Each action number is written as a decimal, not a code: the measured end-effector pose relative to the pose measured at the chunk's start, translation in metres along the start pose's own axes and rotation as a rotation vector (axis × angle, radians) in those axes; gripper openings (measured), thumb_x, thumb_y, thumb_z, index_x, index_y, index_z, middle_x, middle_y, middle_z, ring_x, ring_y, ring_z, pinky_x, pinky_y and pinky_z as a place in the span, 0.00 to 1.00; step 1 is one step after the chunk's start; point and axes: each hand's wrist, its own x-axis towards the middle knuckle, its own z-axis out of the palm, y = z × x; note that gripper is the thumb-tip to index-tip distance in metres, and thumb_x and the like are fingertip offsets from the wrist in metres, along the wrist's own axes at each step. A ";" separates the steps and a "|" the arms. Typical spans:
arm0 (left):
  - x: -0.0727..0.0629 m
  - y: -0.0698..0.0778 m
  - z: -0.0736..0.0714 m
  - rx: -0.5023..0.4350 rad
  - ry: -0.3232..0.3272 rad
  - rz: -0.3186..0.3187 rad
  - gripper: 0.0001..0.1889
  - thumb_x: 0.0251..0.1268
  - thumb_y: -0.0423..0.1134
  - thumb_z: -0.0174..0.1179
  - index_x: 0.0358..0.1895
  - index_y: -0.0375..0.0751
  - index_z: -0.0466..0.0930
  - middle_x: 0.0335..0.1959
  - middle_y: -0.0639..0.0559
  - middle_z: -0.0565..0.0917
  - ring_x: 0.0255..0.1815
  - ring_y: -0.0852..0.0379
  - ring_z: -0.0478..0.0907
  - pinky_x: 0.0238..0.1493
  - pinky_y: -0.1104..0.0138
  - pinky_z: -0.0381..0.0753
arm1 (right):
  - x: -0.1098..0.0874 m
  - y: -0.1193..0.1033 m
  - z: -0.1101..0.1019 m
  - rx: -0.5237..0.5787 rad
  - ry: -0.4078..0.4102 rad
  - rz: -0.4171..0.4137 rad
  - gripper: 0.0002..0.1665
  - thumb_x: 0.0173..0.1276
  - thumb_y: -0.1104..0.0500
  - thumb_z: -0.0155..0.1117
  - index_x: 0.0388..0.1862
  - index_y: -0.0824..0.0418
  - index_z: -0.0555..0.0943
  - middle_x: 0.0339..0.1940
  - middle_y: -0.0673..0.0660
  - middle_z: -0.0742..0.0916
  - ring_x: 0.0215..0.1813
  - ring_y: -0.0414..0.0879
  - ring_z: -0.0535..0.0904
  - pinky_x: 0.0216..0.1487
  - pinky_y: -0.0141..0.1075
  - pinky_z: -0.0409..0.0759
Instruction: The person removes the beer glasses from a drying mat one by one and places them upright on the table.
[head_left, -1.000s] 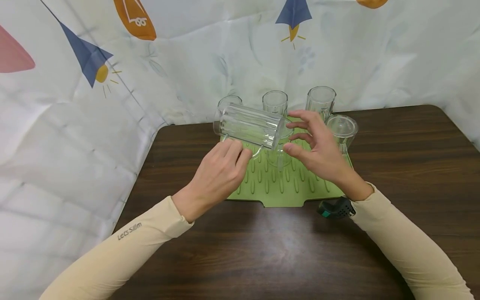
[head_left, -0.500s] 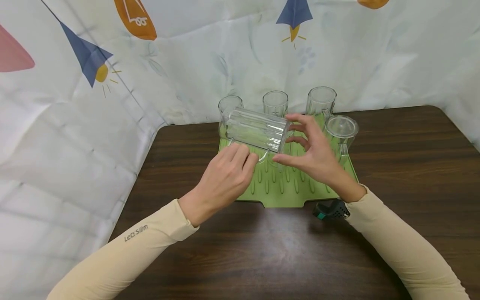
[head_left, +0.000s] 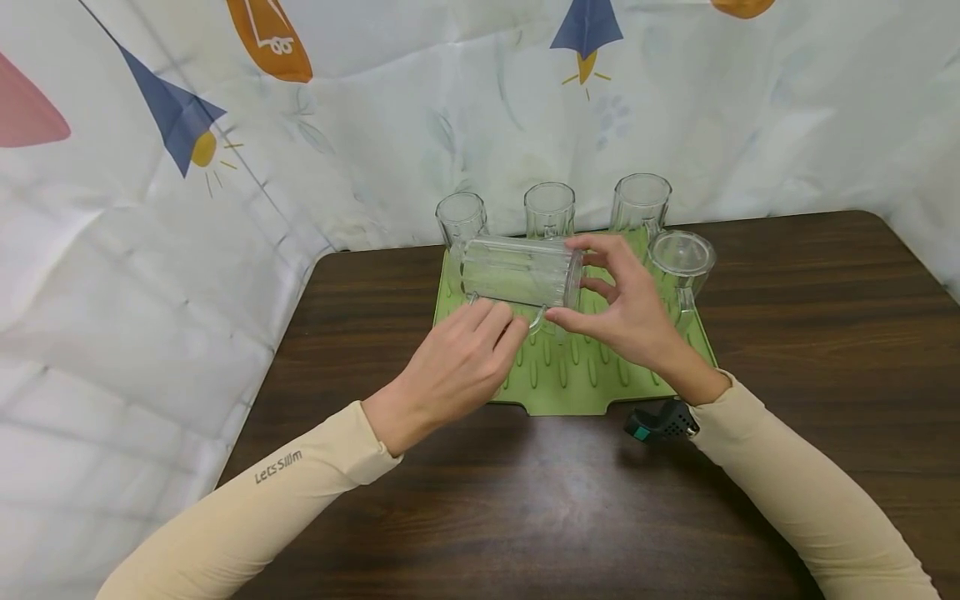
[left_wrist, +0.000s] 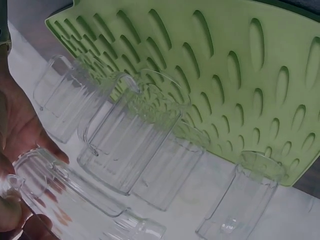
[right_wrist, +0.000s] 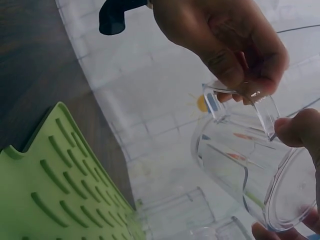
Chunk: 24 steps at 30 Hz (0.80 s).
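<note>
A clear glass mug (head_left: 517, 271) is held on its side above the green mat (head_left: 566, 402), which is laid on the dark table (head_left: 525, 517). The handle (head_left: 537, 320), turned toward the person, is gripped by the left hand (head_left: 459, 358), and the end of the mug at the other side is grasped between the thumb and fingers of the right hand (head_left: 626, 304). The step in hand is judged to be a two-handed steadying or turning of the mug in the air. For any next move, both grips would seem to need coordinating, and room would have to be left for the upside-down mug (head_left: 681, 254) just to the right and for the left back mug (head_left: 461, 212), middle back mug (head_left: 550, 204) and right back mug (head_left: 642, 196). In the right wrist view, the pinch on the handle and the round, thick-looking end by the right hand are shown, whereas in the head view the handle is mostly covered by knuckles. In the left wrist view, a centre mug (left_wrist: 130, 142) is plainly seen with its own handle; in the head view it appears to be largely hidden behind the held one.
</note>
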 end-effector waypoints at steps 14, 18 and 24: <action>-0.001 0.001 -0.001 0.003 0.016 0.036 0.11 0.72 0.29 0.51 0.48 0.37 0.83 0.33 0.51 0.81 0.33 0.53 0.76 0.36 0.68 0.78 | -0.003 0.003 -0.002 0.027 0.010 -0.026 0.47 0.50 0.74 0.81 0.70 0.61 0.72 0.67 0.51 0.75 0.65 0.55 0.76 0.62 0.27 0.84; -0.001 0.001 -0.002 0.006 0.019 0.035 0.13 0.67 0.29 0.50 0.48 0.38 0.83 0.33 0.52 0.81 0.33 0.53 0.77 0.37 0.67 0.78 | -0.004 0.003 -0.003 0.023 0.020 -0.035 0.47 0.50 0.75 0.81 0.69 0.62 0.73 0.65 0.46 0.76 0.65 0.54 0.77 0.62 0.27 0.84; 0.000 0.000 -0.005 0.004 0.044 0.004 0.12 0.67 0.33 0.52 0.47 0.39 0.83 0.35 0.51 0.84 0.36 0.51 0.80 0.38 0.65 0.81 | -0.005 0.003 -0.004 0.023 0.031 -0.052 0.47 0.48 0.75 0.82 0.68 0.63 0.73 0.65 0.48 0.76 0.64 0.47 0.77 0.62 0.28 0.84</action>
